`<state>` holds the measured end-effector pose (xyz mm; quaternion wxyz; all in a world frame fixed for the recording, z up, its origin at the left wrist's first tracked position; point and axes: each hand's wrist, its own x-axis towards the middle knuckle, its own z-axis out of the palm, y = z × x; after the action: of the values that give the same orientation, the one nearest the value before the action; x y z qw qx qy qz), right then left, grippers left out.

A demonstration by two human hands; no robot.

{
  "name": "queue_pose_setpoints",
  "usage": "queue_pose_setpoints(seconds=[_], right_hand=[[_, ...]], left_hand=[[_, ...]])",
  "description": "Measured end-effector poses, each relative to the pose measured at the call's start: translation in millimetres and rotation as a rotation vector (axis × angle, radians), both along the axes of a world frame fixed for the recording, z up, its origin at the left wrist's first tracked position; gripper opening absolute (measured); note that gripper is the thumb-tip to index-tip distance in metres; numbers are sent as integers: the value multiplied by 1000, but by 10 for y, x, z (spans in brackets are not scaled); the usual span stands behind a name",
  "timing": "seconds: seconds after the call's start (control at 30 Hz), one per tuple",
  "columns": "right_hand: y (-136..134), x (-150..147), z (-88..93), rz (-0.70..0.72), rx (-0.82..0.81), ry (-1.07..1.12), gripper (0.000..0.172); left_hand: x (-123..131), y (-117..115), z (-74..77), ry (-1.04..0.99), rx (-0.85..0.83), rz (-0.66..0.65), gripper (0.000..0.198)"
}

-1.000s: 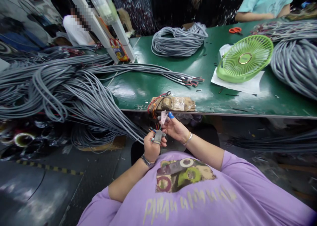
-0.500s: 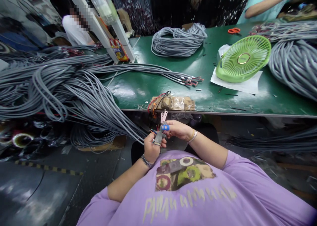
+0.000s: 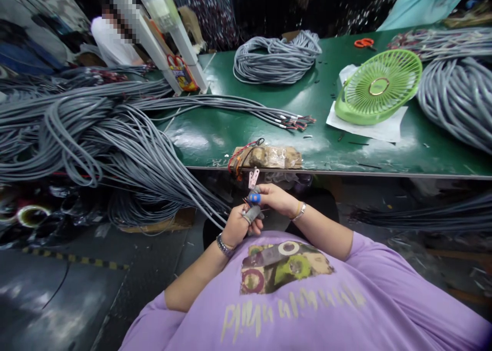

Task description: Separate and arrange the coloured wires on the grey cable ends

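Cable end [image 3: 246, 203] in left hand [image 3: 235, 229]

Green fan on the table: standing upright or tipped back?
Tipped back. The green fan leans with its round grille facing upward, its lower edge on white paper on the table.

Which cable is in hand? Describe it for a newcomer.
Start at the near edge of the green table, below the wooden block. One grey cable runs from the left heap into the left hand; it alone is gripped, the others lie loose.
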<state>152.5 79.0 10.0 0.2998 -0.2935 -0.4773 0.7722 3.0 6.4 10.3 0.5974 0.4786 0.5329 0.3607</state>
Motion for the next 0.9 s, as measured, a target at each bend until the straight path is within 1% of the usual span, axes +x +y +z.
queue_pose_setpoints(seconds=[0.1, 0.17, 0.23, 0.3, 0.4, 0.47, 0.53, 0.6, 0.63, 0.67, 0.73, 0.8, 0.9], right_hand=[[0, 27, -75, -74, -117, 19, 44], [-21, 43, -110, -75, -157, 19, 46], [-64, 45, -117, -70, -140, 18, 45], [-113, 27, -105, -98, -88, 25, 43], [-143, -22, -97, -136, -43, 47, 43], [-121, -50, -117, -158, -68, 54, 43], [-78, -57, -150, -231, -120, 66, 43], [-42, -37, -178, -296, -186, 93, 43], [-34, -18, -185, -302, -218, 115, 42], [-35, 2, -186, -278, -246, 140, 42], [-62, 36, -175, -167, -272, 172, 42], [-108, 45, -153, -83, -237, 143, 44], [-160, 16, -114, -108, -113, 51, 42]], left_hand=[[14, -8, -38, -19, 58, 172, 40], [15, -8, -79, -26, 99, 242, 40], [15, -3, -124, -35, 133, 276, 39], [18, 0, -160, -39, 155, 284, 38], [31, -6, -174, -45, 148, 241, 38], [38, -17, -158, -53, 126, 203, 37], [39, -31, -137, -55, 118, 188, 36], [33, -39, -121, -64, 133, 221, 35], [27, -40, -116, -71, 146, 252, 34], [22, -39, -115, -79, 157, 283, 34], [15, -33, -119, -80, 170, 321, 34], [16, -26, -127, -63, 160, 317, 36], [29, -19, -131, -51, 127, 278, 38]])
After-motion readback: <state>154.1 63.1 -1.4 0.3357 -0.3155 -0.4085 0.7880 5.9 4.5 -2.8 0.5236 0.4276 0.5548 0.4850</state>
